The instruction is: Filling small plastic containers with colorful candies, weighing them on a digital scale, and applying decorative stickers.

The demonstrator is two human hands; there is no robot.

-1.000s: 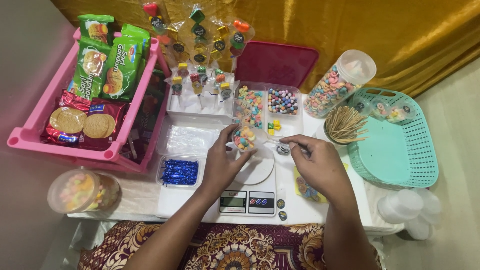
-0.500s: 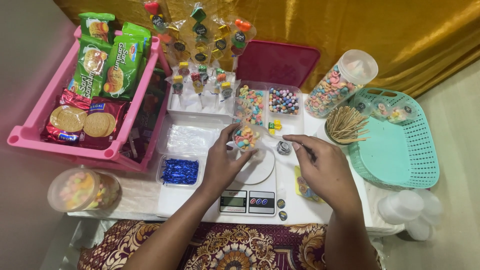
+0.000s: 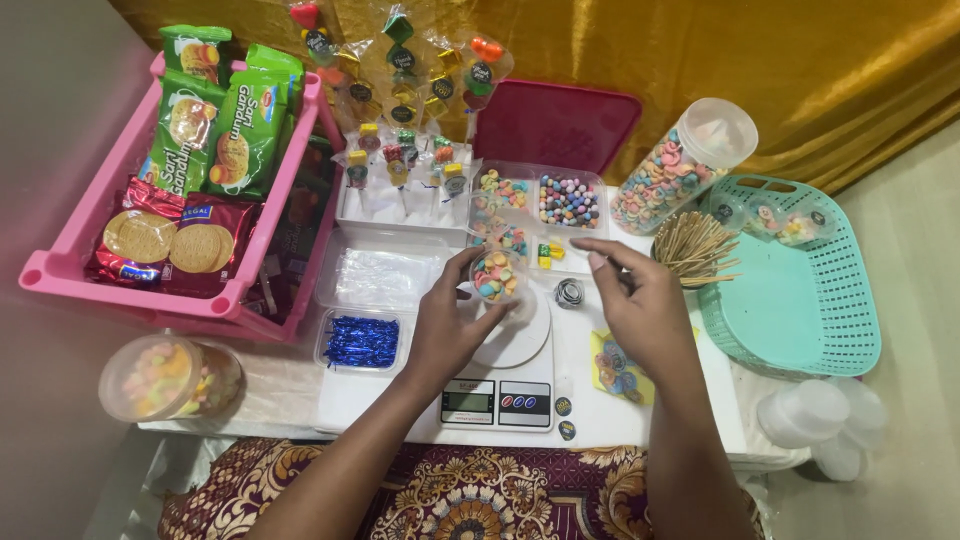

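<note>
The right hand (image 3: 640,300) has lifted open off the scale (image 3: 510,375), while the left hand (image 3: 450,325) grips the candy-filled cup (image 3: 497,277), unsealed.

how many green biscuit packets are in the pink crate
3, all standing at the far end of the pink crate: one at the back left, one in front of it, one to the right. More may be hidden behind them.

Tall green biscuit packets (image 3: 215,130) stand in the pink plastic crate (image 3: 60,272) at left, red round-biscuit packs (image 3: 165,243) lying before them. The white kitchen scale's grey display screen (image 3: 467,402) faces the near edge, beside blue round buttons.
</note>
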